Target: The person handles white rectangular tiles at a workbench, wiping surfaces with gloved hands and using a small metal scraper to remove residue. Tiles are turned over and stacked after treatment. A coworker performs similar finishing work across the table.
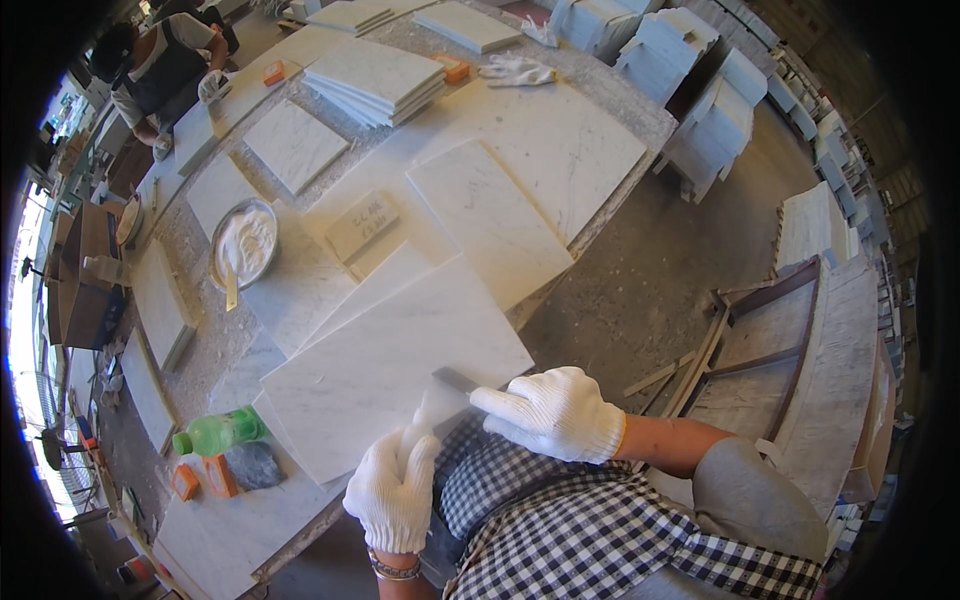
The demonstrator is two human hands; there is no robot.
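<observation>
A white marble slab (400, 365) with faint grey veins lies before me on other slabs. My right hand (560, 412), in a white knitted glove, is closed on a scraper (456, 380) with a flat grey blade. The blade is over the slab's near edge; its grip is hidden by the fingers. My left hand (393, 492), also gloved, is at the same edge, with fingers stretched toward the blade. Their tips blur into a pale patch that I cannot make out. A bowl of white paste (246, 243), with a light-handled spatula (231, 290) in it, stands beyond the slab.
A green bottle (222, 430), orange blocks (219, 476) and a dark grey bundle (254, 466) lie at the left. Stacked slabs (375, 75) and a loose glove (517, 71) lie farther back. Another person (165, 65) works at far left. A wooden frame (760, 345) stands at right.
</observation>
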